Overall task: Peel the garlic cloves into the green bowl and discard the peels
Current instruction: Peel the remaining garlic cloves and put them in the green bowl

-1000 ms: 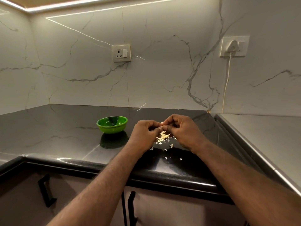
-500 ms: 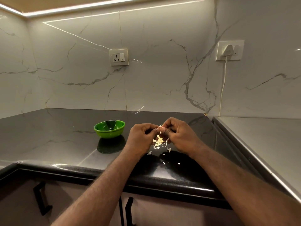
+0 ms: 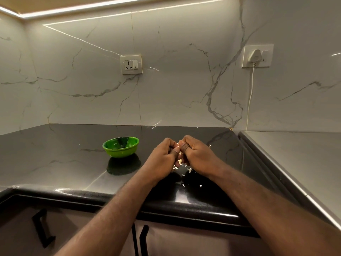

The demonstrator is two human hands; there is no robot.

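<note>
**A:** Change since the last entry?

**B:** The two hands have drawn tighter together. The pale heap that showed between them is now mostly covered.

**A:** Item one, left hand (image 3: 162, 159)?

**B:** Fingers curled, thumb tip pressed against the right thumb. It pinches a garlic clove (image 3: 177, 144), of which only a pale sliver shows at the knuckles.

**A:** Item two, right hand (image 3: 199, 157)?

**B:** Fingers curled inward, gripping the same clove from the other side. The hand is held just above the countertop (image 3: 64, 154).

**A:** Item three, green bowl (image 3: 120, 152)?

**B:** Upright on the dark countertop, left of the hands and apart from them. I cannot tell what is in it.

**A:** Item four, peels (image 3: 189, 170)?

**B:** Small white flakes lie scattered on the countertop under and just in front of the hands. A few lie nearer the counter edge.

**A:** Fixtures?

**B:** A wall socket (image 3: 131, 64) sits on the marble backsplash. To the right, a white plug (image 3: 255, 56) has its cable (image 3: 250, 97) running down. Black cabinet handles (image 3: 43, 228) show below.
</note>
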